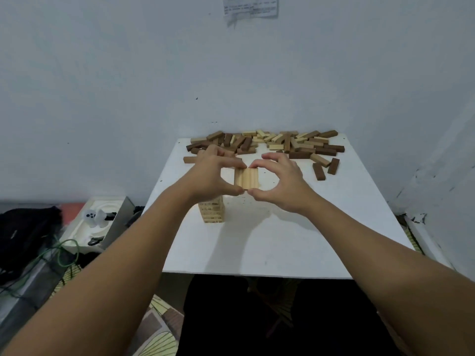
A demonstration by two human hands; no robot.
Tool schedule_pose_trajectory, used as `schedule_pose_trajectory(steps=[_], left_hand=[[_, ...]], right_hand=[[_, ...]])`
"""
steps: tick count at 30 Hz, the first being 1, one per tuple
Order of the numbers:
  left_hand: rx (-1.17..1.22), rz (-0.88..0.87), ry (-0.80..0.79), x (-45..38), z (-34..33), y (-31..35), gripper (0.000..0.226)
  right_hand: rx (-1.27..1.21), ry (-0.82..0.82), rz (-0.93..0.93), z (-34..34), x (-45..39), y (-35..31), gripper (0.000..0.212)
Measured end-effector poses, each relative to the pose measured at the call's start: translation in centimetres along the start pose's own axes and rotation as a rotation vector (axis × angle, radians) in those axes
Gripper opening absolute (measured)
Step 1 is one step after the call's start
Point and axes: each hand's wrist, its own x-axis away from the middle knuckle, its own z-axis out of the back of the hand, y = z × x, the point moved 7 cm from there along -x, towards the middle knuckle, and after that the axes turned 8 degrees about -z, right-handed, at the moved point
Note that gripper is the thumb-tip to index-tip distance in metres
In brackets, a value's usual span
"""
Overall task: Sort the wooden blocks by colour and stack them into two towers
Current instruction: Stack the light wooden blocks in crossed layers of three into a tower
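A tower of light wooden blocks [212, 211] stands in the middle of the white table [270, 247]. Its top layer [246, 178] is a row of light blocks lying side by side. My left hand [213, 173] pinches that layer from the left, thumb at its near edge and fingertips at its far edge. My right hand [280, 178] pinches it the same way from the right. A pile of loose light and dark brown blocks [270, 143] lies along the table's far edge. My hands hide the tower's right side.
Two dark blocks [326, 169] lie apart at the right of the pile, and one mid-brown block [190, 159] at the left. A wall rises right behind the table. An open white box [100, 222], dark cloth and a green cable [64, 253] sit on the floor at the left.
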Motion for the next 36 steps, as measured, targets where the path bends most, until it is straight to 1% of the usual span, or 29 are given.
schedule_pose_trajectory(steps=[4, 7, 13, 17, 25, 36], left_hand=[[0.075, 0.077, -0.007, 1.9, 1.9, -3.9, 0.054], [0.076, 0.122, -0.037, 2.9, 2.8, -6.0, 0.053], [0.118, 0.176, -0.078, 3.5, 2.8, -8.4, 0.052], [0.18, 0.223, -0.129, 3.4, 2.1, -9.5, 0.05], [0.282, 0.239, -0.178, 3.3, 1.7, -9.5, 0.055], [0.332, 0.266, -0.176, 3.9, 1.1, -10.2, 0.053]], right_hand=[[-0.009, -0.034, 0.06, -3.0, -1.3, -2.8, 0.052], [0.016, -0.068, 0.084, -5.0, -2.2, -4.3, 0.054], [0.036, -0.11, 0.039, -7.3, -3.1, -4.7, 0.051], [0.053, -0.139, 0.011, -7.9, -3.3, -4.3, 0.05], [0.039, -0.175, -0.033, -8.5, -3.6, -3.6, 0.051], [0.004, -0.215, -0.057, -9.4, -3.5, -2.7, 0.051]])
